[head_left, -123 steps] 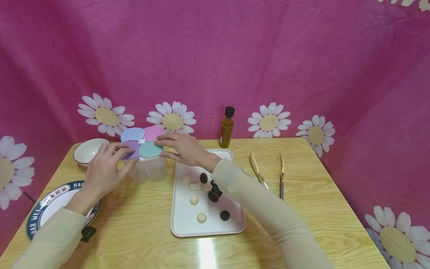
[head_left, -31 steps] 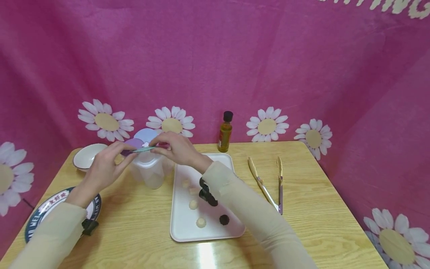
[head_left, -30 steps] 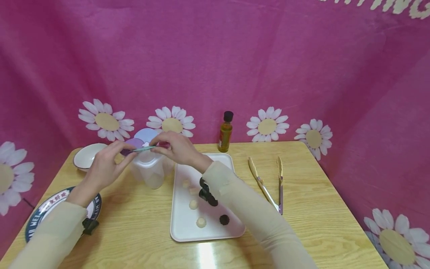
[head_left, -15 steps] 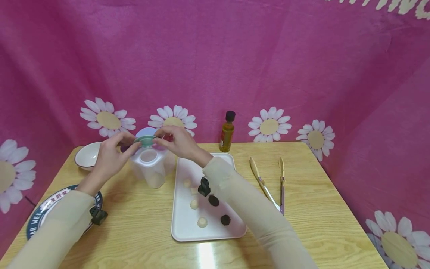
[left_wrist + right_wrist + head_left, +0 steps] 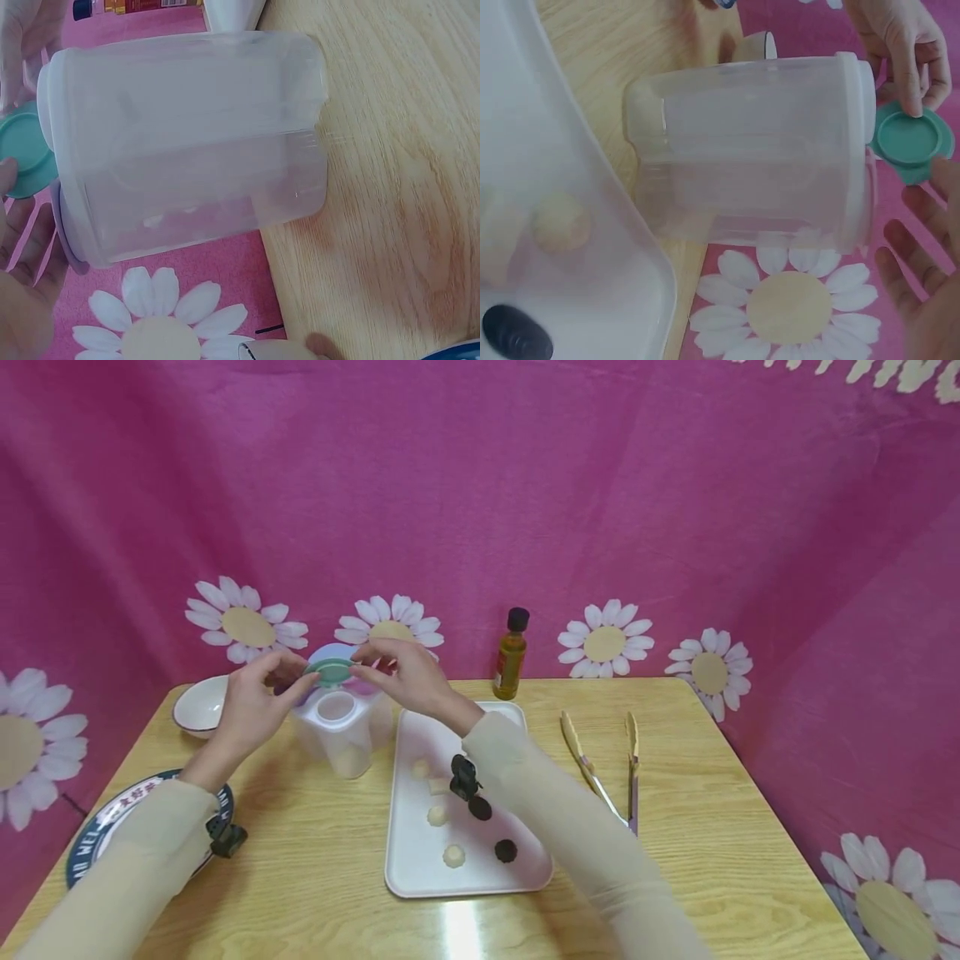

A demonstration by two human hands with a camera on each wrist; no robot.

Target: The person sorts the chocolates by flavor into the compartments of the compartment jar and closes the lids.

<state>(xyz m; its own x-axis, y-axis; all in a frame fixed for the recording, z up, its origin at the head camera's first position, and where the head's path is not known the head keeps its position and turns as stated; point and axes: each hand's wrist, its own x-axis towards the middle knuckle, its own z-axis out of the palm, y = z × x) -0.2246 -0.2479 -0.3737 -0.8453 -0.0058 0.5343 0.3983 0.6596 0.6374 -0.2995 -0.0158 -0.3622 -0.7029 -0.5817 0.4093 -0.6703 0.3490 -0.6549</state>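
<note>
A frosted clear plastic storage container (image 5: pixel 348 747) stands at the table's left back, one corner toward me. Its green lid (image 5: pixel 330 672) is swung up and tilted back, showing its ringed underside (image 5: pixel 911 140). Below it a round white-rimmed opening (image 5: pixel 335 706) shows. My left hand (image 5: pixel 258 697) pinches the lid's left edge, thumb on the underside. From the other side my right hand (image 5: pixel 405 675) pinches its right edge. The purple lid (image 5: pixel 66 229), the pink lid (image 5: pixel 868 202) and the blue lid (image 5: pixel 333 652) lie flat, partly hidden by the hands.
Right of the container, a white tray (image 5: pixel 412 877) holds several small pale and dark pieces, my right forearm crossing above it. A bowl (image 5: pixel 201 706) and a rimmed plate (image 5: pixel 93 835) are at left. An oil bottle (image 5: pixel 511 656) stands behind; tongs (image 5: pixel 596 785) lie at right.
The container has been turned so a corner faces me. The green lid, flat at first, has been lifted and tipped back by both hands, uncovering the round opening.
</note>
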